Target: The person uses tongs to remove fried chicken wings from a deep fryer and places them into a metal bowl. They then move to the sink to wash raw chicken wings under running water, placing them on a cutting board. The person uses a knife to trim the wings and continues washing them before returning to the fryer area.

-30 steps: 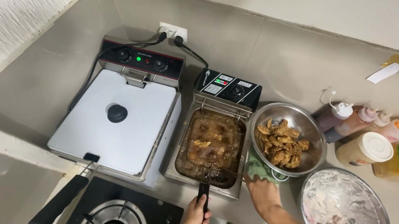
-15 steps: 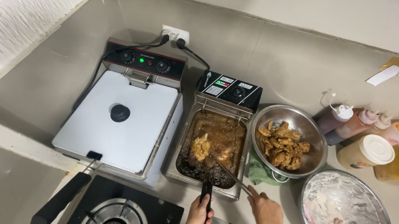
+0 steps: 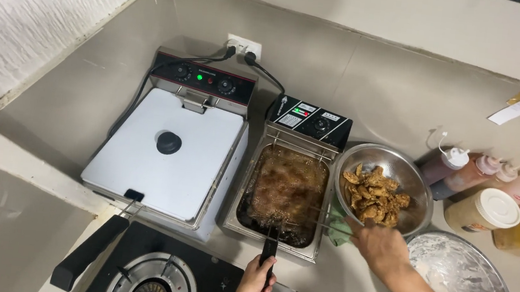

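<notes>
A: Lighting?
B: Even, soft, fairly bright, apparently from overhead. The closed white fryer lid [image 3: 171, 155] is the brightest surface, not blown out.

A: Shadows?
B: Faint. A soft one lies on the worktop [image 3: 67, 117] left of that lid.

A: Glare?
B: Mild sheen on the steel bowl [image 3: 413, 183] right of the lid, and on the floured bowl [image 3: 486, 282] beyond it.

A: Sharpness?
B: Good centrally. The right hand [image 3: 382, 248] is slightly soft. Wide-angle bending shows far from the lid, at the frame edges.
</notes>
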